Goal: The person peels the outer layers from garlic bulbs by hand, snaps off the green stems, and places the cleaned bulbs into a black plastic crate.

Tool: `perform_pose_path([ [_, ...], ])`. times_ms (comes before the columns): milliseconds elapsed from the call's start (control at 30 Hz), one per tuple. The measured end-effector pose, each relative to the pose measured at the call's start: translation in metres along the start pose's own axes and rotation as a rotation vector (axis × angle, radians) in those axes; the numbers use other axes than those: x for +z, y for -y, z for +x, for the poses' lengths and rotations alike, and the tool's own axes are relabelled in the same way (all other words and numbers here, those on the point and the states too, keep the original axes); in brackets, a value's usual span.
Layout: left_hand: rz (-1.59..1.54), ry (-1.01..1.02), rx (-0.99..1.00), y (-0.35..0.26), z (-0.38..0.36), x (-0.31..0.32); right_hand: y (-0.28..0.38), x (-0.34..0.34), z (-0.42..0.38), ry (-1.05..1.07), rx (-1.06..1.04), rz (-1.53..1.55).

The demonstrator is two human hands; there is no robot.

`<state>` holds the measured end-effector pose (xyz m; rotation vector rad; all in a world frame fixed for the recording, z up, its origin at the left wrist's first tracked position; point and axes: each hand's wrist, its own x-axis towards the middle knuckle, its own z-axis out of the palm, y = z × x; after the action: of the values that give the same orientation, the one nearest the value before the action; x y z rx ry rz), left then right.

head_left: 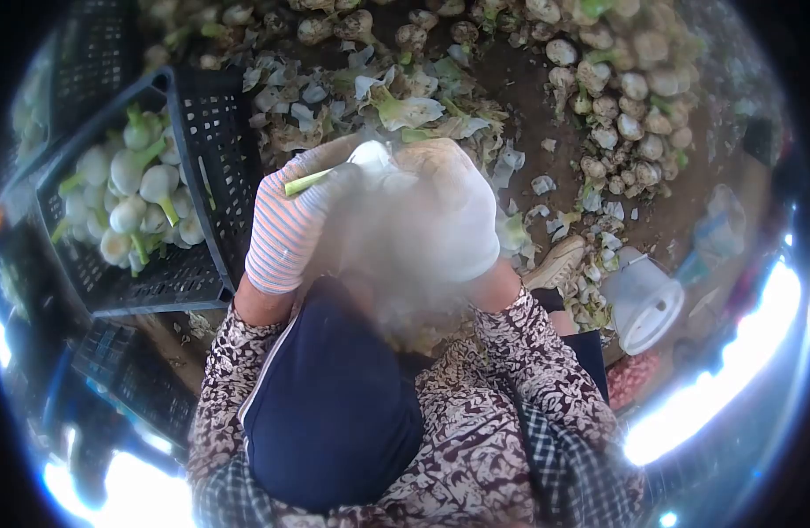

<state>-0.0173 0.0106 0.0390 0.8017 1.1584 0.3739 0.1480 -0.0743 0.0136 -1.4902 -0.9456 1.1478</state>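
My left hand [292, 216], in a striped glove, is closed round a white bulb [371, 158] whose cut green stem points left. My right hand [458, 207], in a white glove, is pressed up against the bulb's right side, its fingers closed. A hazy smear in the middle of the view covers parts of both hands, so whether the right hand holds something more cannot be made out. Peeled leaves and skins [409, 110] lie on the ground just beyond my hands.
At the left stands a black crate [213, 176] with cleaned white bulbs [128, 216]. Unpeeled bulbs [629, 123] are heaped at the back right. A white bucket [643, 304] lies tipped at the right, near a shoe [559, 264]. Another dark crate [128, 365] is lower left.
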Motion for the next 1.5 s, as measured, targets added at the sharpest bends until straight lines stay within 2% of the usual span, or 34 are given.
perform_pose_path([
  [33, -0.027, -0.012, 0.016, 0.004, -0.002, 0.0, 0.001, 0.002, 0.002, -0.016, -0.037, -0.024],
  [100, -0.088, -0.029, 0.045, 0.011, -0.006, 0.005, 0.022, 0.004, 0.021, -0.145, 0.672, 0.422],
  [133, -0.144, -0.009, 0.044, 0.015, -0.003, 0.004, 0.028, 0.005, 0.023, -0.217, 0.715, 0.675],
  [200, -0.031, 0.035, 0.12, 0.013, -0.005, -0.001, -0.012, 0.01, 0.024, -0.246, 0.683, 0.569],
  [233, 0.028, 0.06, 0.15, 0.013, -0.008, -0.003, -0.02, 0.007, 0.022, -0.111, 0.551, 0.272],
  [267, -0.088, 0.078, 0.173, 0.023, -0.009, -0.004, -0.027, 0.005, 0.019, -0.026, 0.404, -0.03],
  [367, -0.083, 0.051, 0.169, 0.015, -0.005, -0.007, -0.045, -0.006, 0.022, 0.047, 0.393, -0.231],
  [400, 0.008, -0.007, 0.136, 0.006, -0.006, -0.01, -0.084, -0.009, 0.015, 0.006, 0.006, -0.41],
  [433, 0.049, -0.107, 0.168, -0.002, -0.007, -0.016, -0.081, -0.019, 0.02, 0.113, 0.011, -0.454],
  [467, -0.2, -0.086, 0.379, 0.007, 0.0, -0.044, -0.075, -0.028, 0.024, 0.218, 0.022, -0.497],
  [500, -0.592, -0.177, 0.493, -0.013, 0.001, -0.061, -0.067, -0.034, 0.028, 0.323, 0.034, -0.537],
  [533, -0.808, 0.063, 0.592, -0.052, -0.002, -0.084, -0.056, -0.038, 0.039, 0.372, 0.054, -0.688],
  [567, -1.013, 0.31, 0.682, -0.086, -0.007, -0.108, -0.057, -0.039, 0.049, 0.29, -0.01, -0.769],
  [667, -0.731, 0.005, 0.768, -0.124, -0.03, -0.146, -0.068, -0.042, 0.099, 0.076, -0.178, -0.996],
  [700, -0.626, -0.087, 0.772, -0.114, -0.031, -0.143, -0.071, -0.039, 0.12, 0.033, -0.217, -1.075],
  [767, -0.428, -0.26, 0.778, -0.069, -0.02, -0.112, -0.074, -0.027, 0.151, 0.182, -0.11, -1.388],
  [833, -0.146, -0.193, 0.686, -0.044, -0.008, -0.07, -0.098, -0.028, 0.169, 0.195, -0.168, -1.406],
  [900, 0.086, -0.278, 0.462, -0.033, -0.003, -0.025, -0.091, -0.031, 0.167, 0.124, -0.182, -1.139],
  [967, 0.347, -0.178, 0.374, -0.019, 0.013, -0.01, -0.071, -0.028, 0.14, 0.067, -0.158, -0.737],
  [1033, 0.592, -0.084, 0.494, 0.009, 0.033, -0.014, -0.024, -0.014, 0.105, 0.231, 0.413, 0.213],
  [1067, 0.674, -0.032, 0.586, 0.023, 0.043, -0.016, -0.003, -0.017, 0.087, 0.275, 0.253, 0.062],
  [1100, 0.656, 0.002, 0.503, 0.021, 0.037, -0.014, 0.0, -0.013, 0.071, 0.258, 0.258, 0.274],
  [1167, 0.352, 0.039, 0.41, 0.004, 0.021, 0.003, 0.004, -0.006, 0.049, 0.125, 0.429, 0.744],
  [1267, 0.713, -0.06, 0.744, 0.015, 0.022, -0.006, 0.006, 0.007, 0.034, 0.102, 0.281, 0.661],
  [1367, 0.735, -0.046, 0.836, 0.006, 0.012, -0.005, -0.002, 0.016, 0.031, 0.091, 0.27, 0.775],
  [1500, 0.689, -0.097, 0.764, 0.008, 0.005, -0.006, 0.013, 0.006, 0.027, 0.163, 0.385, 0.795],
])
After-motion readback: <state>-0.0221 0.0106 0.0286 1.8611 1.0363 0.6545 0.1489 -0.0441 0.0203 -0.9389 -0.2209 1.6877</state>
